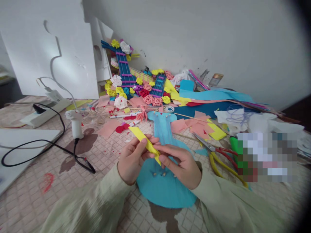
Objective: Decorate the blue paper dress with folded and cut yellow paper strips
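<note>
While the left hand (pixel 132 158) and right hand (pixel 182 165) pinched a yellow strip (pixel 150 147) above the blue guitar-shaped piece (pixel 167 194), any uneven twist — the two pulling opposite ways — risked tearing its seemingly thin paper.

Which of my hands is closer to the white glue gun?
Your left hand. It holds the yellow strip, apart from and to the right of the white glue gun; your right hand, at the strip's lower end, is farther right.
</note>
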`<control>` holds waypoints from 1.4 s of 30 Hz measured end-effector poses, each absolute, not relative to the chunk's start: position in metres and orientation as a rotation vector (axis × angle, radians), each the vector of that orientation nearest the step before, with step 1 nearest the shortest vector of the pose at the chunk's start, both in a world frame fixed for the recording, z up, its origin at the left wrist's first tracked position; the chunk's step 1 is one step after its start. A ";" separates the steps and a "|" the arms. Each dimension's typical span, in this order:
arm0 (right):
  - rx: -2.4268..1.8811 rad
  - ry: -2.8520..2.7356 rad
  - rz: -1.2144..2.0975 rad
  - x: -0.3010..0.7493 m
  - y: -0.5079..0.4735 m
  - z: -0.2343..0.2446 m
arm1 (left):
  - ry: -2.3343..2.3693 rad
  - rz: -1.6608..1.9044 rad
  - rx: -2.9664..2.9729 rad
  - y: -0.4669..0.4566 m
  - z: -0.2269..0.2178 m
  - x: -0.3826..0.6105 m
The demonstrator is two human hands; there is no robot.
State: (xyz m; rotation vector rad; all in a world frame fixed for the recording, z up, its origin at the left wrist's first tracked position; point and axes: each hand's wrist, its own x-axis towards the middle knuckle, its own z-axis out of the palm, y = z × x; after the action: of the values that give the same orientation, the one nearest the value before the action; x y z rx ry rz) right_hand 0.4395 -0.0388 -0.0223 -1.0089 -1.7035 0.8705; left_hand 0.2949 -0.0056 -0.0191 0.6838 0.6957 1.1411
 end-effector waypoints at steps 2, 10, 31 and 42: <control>-1.005 -1.714 0.812 0.439 -0.039 -0.021 | 0.693 1.142 0.694 -0.006 -0.020 0.296; -1.115 -1.651 0.687 0.437 -0.037 -0.023 | 0.763 1.157 0.791 -0.004 -0.020 0.291; -1.313 -1.598 0.703 0.465 -0.021 -0.011 | 0.969 1.185 1.430 0.007 -0.007 0.270; -1.307 -1.637 0.755 0.478 -0.010 -0.016 | 1.060 1.234 1.521 0.018 -0.015 0.265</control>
State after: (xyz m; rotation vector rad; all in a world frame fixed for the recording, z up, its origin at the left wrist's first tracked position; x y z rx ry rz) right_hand 0.4784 -0.0103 -0.0157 -1.3072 -1.6366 0.7547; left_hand 0.2655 0.0175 -0.0146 1.5207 1.0605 1.2337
